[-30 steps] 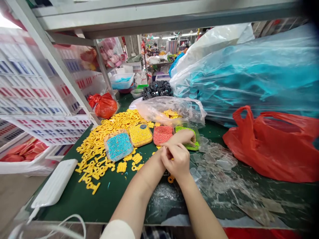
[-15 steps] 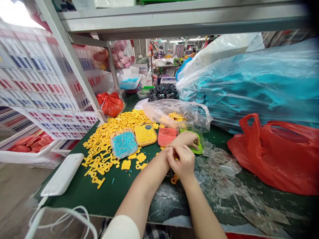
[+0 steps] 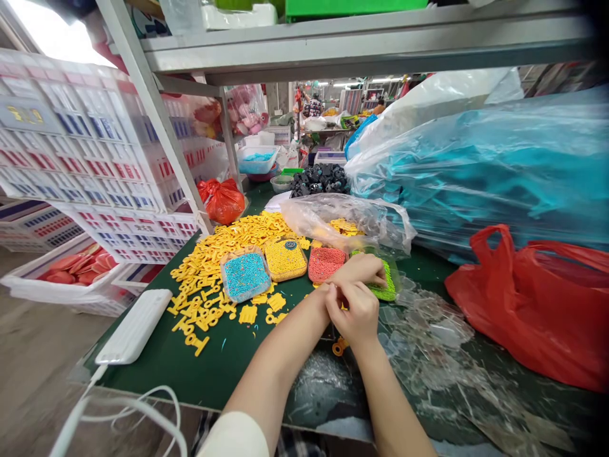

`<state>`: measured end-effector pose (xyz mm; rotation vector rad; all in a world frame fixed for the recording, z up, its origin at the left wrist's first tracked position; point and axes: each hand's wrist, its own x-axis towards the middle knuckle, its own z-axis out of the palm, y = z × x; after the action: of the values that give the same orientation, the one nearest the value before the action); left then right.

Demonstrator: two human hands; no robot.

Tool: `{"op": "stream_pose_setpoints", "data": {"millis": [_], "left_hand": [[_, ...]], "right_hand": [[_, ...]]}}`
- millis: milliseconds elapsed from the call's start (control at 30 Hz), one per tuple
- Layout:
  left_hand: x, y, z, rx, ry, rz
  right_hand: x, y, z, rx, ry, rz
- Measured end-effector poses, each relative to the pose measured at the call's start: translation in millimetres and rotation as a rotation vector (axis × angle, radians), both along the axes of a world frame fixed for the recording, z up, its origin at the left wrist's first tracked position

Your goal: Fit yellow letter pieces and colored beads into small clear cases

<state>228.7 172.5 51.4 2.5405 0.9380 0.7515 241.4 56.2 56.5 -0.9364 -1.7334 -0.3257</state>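
My left forearm crosses the bench, and my left hand (image 3: 360, 269) bends at the wrist over a tray of green beads (image 3: 387, 285), fingers curled inward with nothing visible in them. My right hand (image 3: 354, 312) is closed in a pinch against the left wrist; whatever is between the fingertips, if anything, is too small to make out. Beside the hands sit square trays of red beads (image 3: 326, 263), yellow beads (image 3: 284, 260) and blue beads (image 3: 246, 276). A yellow ring-ended piece (image 3: 339, 346) lies below the right hand.
Yellow plastic pieces (image 3: 219, 260) are heaped at left, near a white power bank (image 3: 136, 327) with a cable. Clear plastic scraps (image 3: 438, 330) and a red bag (image 3: 533, 304) lie right. Behind are a clear bag (image 3: 380, 216), black parts (image 3: 320, 179) and blue bundles (image 3: 485, 165). A shelf beam (image 3: 361, 54) spans overhead.
The view has shifted slightly, so everything sits a little further right in the picture. The hands keep the same pose, right fingers at the left wrist.
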Motion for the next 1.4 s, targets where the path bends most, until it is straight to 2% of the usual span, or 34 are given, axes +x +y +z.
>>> {"op": "stream_pose_setpoints", "data": {"millis": [100, 167, 233, 300, 433, 500, 567, 667, 767, 933, 1400], "left_hand": [[-7, 0, 12.5, -0.006, 0.09, -0.054], [-26, -11, 16.6, 0.005, 0.087, -0.023], [-56, -27, 18.3, 0.012, 0.052, 0.048], [-94, -47, 17.4, 0.011, 0.005, 0.14], [-168, -88, 4.1, -0.027, -0.071, 0.311], [-194, -109, -8.9, -0.055, -0.079, 0.358], [-209, -126, -23.7, -0.061, -0.064, 0.357], [-215, -142, -42.7, -0.048, -0.021, 0.29], [-213, -144, -52.0, -0.033, -0.012, 0.252], [-210, -138, -54.3, -0.051, 0.009, 0.211], [-211, -139, -56.5, -0.096, 0.069, 0.186]], "right_hand": [[0, 1, -1.9, -0.006, 0.008, -0.01], [0, 1, -4.3, -0.054, 0.031, -0.004], [2, 1, -5.8, -0.19, 0.059, 0.034], [4, 0, -4.6, -0.405, 0.045, 0.111], [3, -6, 3.9, -0.82, -0.125, 0.271], [0, -9, 6.2, -0.959, -0.236, 0.335], [-4, -10, 4.9, -1.028, -0.35, 0.393], [-10, -8, -2.7, -0.991, -0.463, 0.424], [-13, -5, -11.5, -0.94, -0.513, 0.426], [-12, -3, -16.9, -0.986, -0.538, 0.451], [-15, -6, -11.7, -1.002, -0.632, 0.367]]}}
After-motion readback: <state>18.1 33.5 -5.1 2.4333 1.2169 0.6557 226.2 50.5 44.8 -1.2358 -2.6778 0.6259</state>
